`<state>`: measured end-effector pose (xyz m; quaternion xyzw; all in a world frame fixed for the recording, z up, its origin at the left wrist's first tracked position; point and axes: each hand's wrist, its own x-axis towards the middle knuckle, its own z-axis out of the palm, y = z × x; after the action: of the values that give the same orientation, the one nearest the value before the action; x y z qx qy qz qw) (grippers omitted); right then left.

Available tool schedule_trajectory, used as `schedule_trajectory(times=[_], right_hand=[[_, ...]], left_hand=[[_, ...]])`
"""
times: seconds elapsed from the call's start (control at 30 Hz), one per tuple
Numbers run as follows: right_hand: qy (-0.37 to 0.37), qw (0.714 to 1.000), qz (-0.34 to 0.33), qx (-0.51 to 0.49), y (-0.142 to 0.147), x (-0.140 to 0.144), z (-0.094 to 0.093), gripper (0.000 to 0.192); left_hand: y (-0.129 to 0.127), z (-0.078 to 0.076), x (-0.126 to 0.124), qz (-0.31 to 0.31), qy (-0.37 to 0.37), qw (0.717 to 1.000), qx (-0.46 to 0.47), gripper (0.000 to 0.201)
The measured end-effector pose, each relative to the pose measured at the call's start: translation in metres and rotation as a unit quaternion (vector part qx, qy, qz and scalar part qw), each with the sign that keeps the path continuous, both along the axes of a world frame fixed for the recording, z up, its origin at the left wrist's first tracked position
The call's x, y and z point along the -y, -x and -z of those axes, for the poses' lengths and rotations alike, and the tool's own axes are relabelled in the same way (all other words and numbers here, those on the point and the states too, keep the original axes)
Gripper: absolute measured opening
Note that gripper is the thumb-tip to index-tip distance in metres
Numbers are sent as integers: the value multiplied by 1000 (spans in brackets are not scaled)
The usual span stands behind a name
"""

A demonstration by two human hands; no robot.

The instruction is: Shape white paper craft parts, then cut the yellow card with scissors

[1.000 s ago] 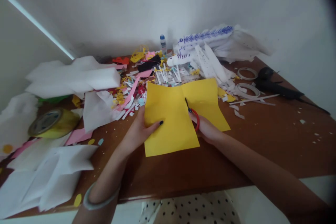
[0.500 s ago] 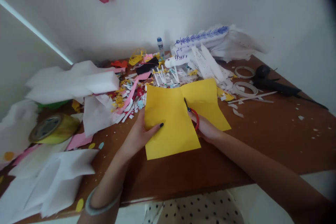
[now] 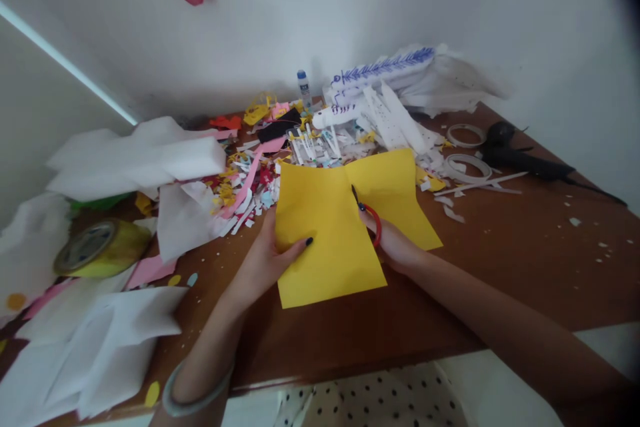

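- the left hand (image 3: pixel 260 260) is closed on the yellow paper (image 3: pixel 320 233), thumb on top, so the sheet stays flat and stiff for the cut.
- the right hand (image 3: pixel 395 245) is curled through the red scissors (image 3: pixel 367 217), at 3 o'clock from the paper's middle. the blades sit in a slit, tips toward 12 o'clock.
- the paper lies on the brown table (image 3: pixel 500 267). paper scraps (image 3: pixel 260 180) are piled at 11 o'clock, out of the way.
- a yellow tape roll (image 3: pixel 100 248) sits far off at 9 o'clock.

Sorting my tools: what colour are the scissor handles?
Red, on the scissors in the right hand; head view.
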<state>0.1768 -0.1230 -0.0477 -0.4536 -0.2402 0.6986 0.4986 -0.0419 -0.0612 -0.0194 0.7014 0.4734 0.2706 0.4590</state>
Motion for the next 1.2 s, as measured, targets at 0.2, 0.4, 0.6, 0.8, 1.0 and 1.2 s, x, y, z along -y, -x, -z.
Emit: schedule_trajectory(times=[0.2,0.4,0.6,0.8,1.0,1.2], right_hand=[[16,1000,1,-5,0,1,-2,46],[11,1000,10,-16,-1,-1,0,44],[-1,1000,5,-15,-1,0,1,43],[16,999,17,-32,-2,-1,0,45],[3,1000,10,-5,-2,0,0,43],[10,999,41,-31,-3,-3,5,44]], left_hand=[[1,-2,2,5,-8,1000,-6,70],[0,0,3,6,17,1000,8,71],[0,-3,3,1,15,1000,12,70],[-1,-4,6,24,50,998,34,77],[0,-3,5,19,45,998,31,76],[1,0,4,36,29,999,15,76]])
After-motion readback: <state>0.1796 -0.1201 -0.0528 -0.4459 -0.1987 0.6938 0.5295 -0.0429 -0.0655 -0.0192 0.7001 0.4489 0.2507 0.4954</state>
